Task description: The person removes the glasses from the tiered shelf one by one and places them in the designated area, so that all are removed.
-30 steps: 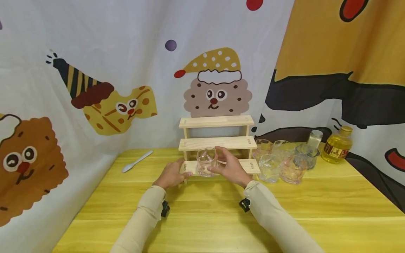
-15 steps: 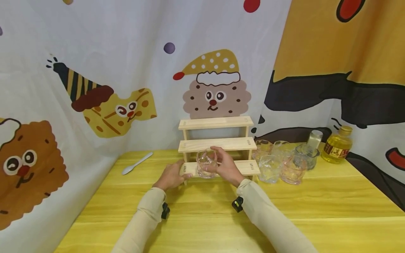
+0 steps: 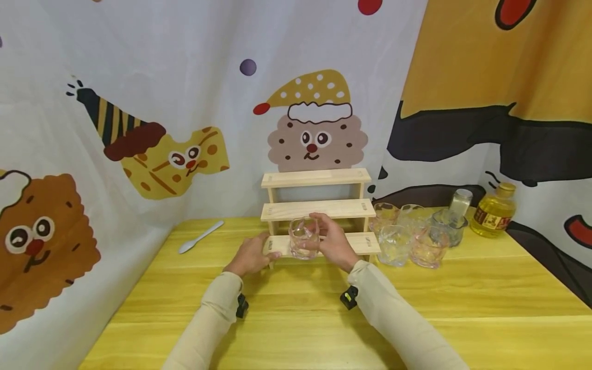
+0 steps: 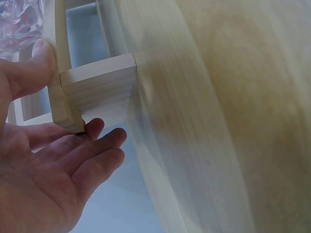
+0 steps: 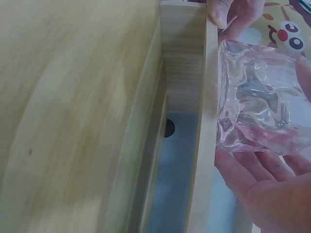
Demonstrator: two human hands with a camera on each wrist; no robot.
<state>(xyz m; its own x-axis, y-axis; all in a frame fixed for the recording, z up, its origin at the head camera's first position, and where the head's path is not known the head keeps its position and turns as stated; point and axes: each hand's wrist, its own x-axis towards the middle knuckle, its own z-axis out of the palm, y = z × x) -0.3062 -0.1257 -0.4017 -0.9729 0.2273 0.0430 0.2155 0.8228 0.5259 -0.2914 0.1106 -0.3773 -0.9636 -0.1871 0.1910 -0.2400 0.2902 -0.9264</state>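
A clear, pink-tinted drinking glass [image 3: 303, 239] stands upright on the lowest step of a three-tier wooden shelf [image 3: 319, 208]. My right hand [image 3: 336, 245] holds the glass from its right side, fingers and thumb around the wall. In the right wrist view, the base of the glass [image 5: 257, 97] sits against the board's face. My left hand [image 3: 252, 255] grips the left end of that same step. The left wrist view has its thumb [image 4: 41, 65] on top of the board [image 4: 63, 109], with the fingers reaching around the end and underneath.
Right of the shelf, several glasses [image 3: 394, 246] stand grouped on the wooden table [image 3: 296, 313]. Behind them are a clear jar [image 3: 460, 203] and a bottle of yellow oil [image 3: 494, 211]. A pale spoon [image 3: 201, 237] lies at left. A printed curtain [image 3: 194, 61] hangs close behind the shelf.
The glass has shifted very slightly to the right on the step, still in my right hand. My right wrist has swung a little left. The left hand keeps its place on the shelf.
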